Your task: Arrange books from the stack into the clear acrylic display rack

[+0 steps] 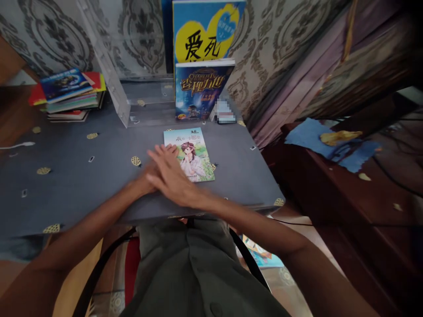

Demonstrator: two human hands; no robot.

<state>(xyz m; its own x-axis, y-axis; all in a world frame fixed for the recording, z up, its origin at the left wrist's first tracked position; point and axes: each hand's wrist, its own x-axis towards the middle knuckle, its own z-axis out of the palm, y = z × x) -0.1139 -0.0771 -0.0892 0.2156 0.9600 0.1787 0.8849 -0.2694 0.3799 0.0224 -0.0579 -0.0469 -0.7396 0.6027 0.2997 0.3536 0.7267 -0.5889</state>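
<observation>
A slim book (200, 152) with an illustrated long-haired figure in white on its cover lies flat near the front of the table. My left hand (152, 178) is at the book's left side, its fingertips reaching the cover's edge; much of it is hidden behind the other hand. Its visible fingers are stretched out. Crossing over it, my right hand (175, 180) has its fingers extended to the left and apart, beside the book's lower left corner. Neither hand holds anything that I can see. Whether the hands touch each other, I cannot tell.
The table has a grey cloth (109, 180) with pineapple prints. Behind stand a blue book (201, 99), a larger yellow-and-blue book (194, 26) and a clear acrylic stand (105, 66). Stacked books (68, 90) lie at the left, a white cable (20, 145) nearby. Dark wooden furniture (317, 193) is right.
</observation>
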